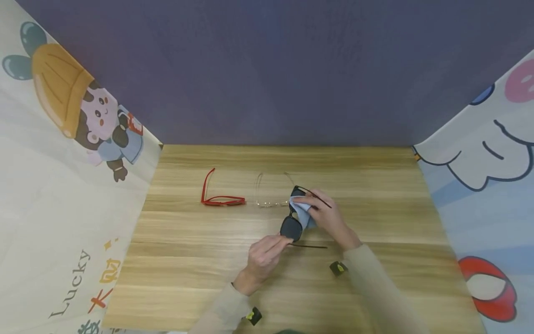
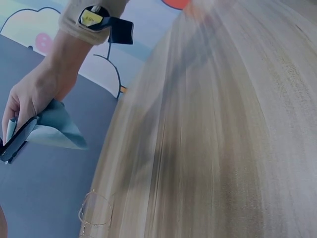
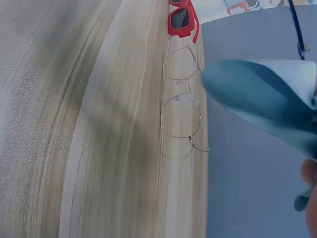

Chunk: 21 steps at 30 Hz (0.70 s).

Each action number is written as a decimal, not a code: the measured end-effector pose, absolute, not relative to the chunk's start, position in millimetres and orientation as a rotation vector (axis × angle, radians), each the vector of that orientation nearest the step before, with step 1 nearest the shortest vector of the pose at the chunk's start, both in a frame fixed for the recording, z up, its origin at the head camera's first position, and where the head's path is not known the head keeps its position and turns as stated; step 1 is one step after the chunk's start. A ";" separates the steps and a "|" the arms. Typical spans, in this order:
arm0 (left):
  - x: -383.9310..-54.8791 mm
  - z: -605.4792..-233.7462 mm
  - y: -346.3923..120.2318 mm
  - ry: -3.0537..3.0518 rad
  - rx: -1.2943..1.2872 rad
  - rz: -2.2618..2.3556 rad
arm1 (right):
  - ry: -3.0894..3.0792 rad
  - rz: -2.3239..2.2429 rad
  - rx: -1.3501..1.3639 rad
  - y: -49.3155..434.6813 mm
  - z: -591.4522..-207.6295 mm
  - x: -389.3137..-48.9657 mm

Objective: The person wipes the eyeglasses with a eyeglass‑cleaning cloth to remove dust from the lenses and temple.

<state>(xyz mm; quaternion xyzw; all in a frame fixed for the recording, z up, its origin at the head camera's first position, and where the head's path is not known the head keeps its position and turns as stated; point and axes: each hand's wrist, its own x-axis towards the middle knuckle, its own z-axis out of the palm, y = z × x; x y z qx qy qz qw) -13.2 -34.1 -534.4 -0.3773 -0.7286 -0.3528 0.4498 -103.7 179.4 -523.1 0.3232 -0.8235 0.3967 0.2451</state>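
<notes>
Black sunglasses (image 1: 291, 228) with dark lenses are held above the table, temples unfolded and pointing right in the head view. My left hand (image 1: 264, 254) pinches them at the lower lens, by the hinge. With my right hand (image 1: 324, 212) I grip a light blue cloth (image 1: 304, 211), pressed around the upper lens. In the left wrist view the right hand (image 2: 43, 89) shows with the cloth (image 2: 59, 131) draping down beside the frame. The cloth (image 3: 262, 94) fills much of the right side in the right wrist view, where only part of that hand appears.
Thin wire-rimmed glasses (image 1: 271, 204) lie on the wooden table (image 1: 187, 269) just behind the sunglasses. Red-framed sunglasses (image 1: 223, 201) lie to their left. A dark grey wall (image 1: 267, 74) rises at the table's back edge, with printed panels on both sides.
</notes>
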 end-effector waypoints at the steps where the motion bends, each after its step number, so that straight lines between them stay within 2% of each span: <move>1: -12.8 -534.1 -34.4 -1.800 -0.935 -0.870 | -2.251 1.091 0.852 179.4 -524.9 -105.1; 7: -10.6 -533.7 -35.3 -1.790 -0.947 -0.862 | -2.205 1.093 0.762 178.5 -529.1 -108.9; 15: -12.4 -535.3 -35.6 -1.820 -0.922 -0.864 | -2.290 1.156 0.994 179.2 -521.0 -102.4; 21: -13.6 -536.8 -35.3 -1.822 -0.931 -0.873 | -2.329 1.140 1.047 182.7 -520.1 -103.1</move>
